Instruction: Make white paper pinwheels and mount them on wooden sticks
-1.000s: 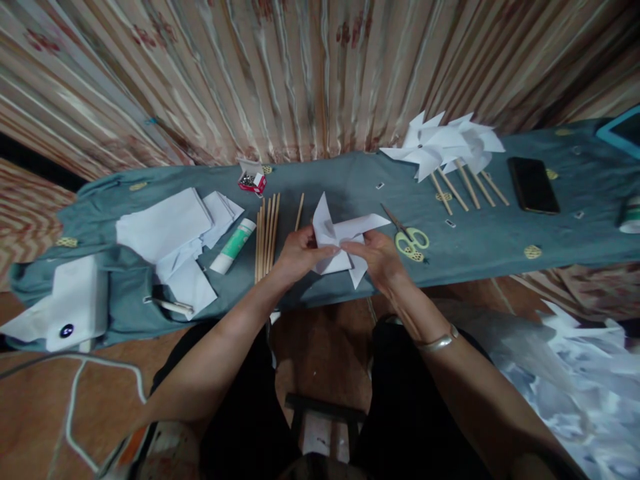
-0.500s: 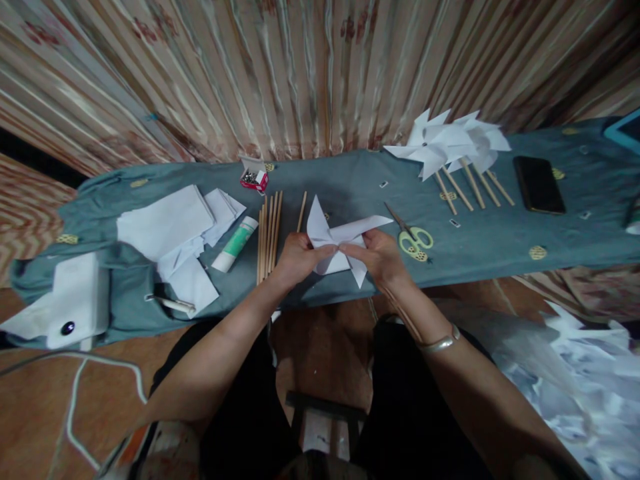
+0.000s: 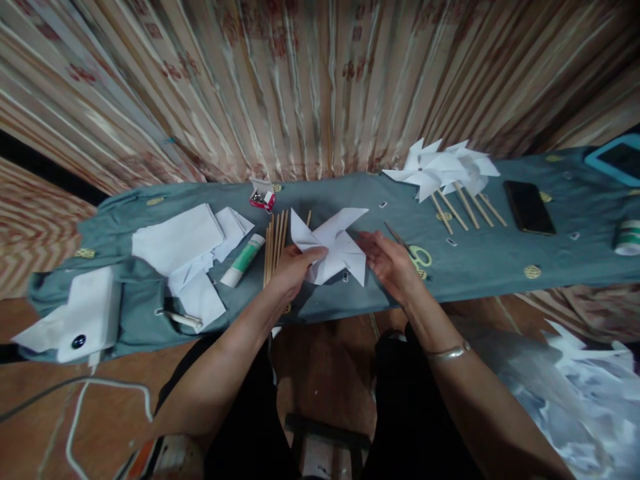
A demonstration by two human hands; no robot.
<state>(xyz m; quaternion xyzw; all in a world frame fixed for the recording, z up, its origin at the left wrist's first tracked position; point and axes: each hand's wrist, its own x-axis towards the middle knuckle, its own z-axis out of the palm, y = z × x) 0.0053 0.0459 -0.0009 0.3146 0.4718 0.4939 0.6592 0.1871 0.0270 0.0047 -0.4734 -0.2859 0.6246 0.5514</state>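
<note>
A white paper pinwheel lies over the grey-blue cloth in front of me. My left hand grips its left side, thumb on top of the paper. My right hand rests just right of the pinwheel with its fingers loosely spread, touching or almost touching the paper's edge and holding nothing. A row of wooden sticks lies just left of the pinwheel. Yellow-handled scissors lie behind my right hand.
A green-and-white glue stick, loose white paper sheets and a small red box of pins lie to the left. Finished pinwheels on sticks, a black phone and a tape roll lie to the right. A curtain hangs behind.
My right hand has let go of the pinwheel and opened beside it. The pinwheel has turned and now lies flatter, held by my left hand alone. The camera tilted slightly.
</note>
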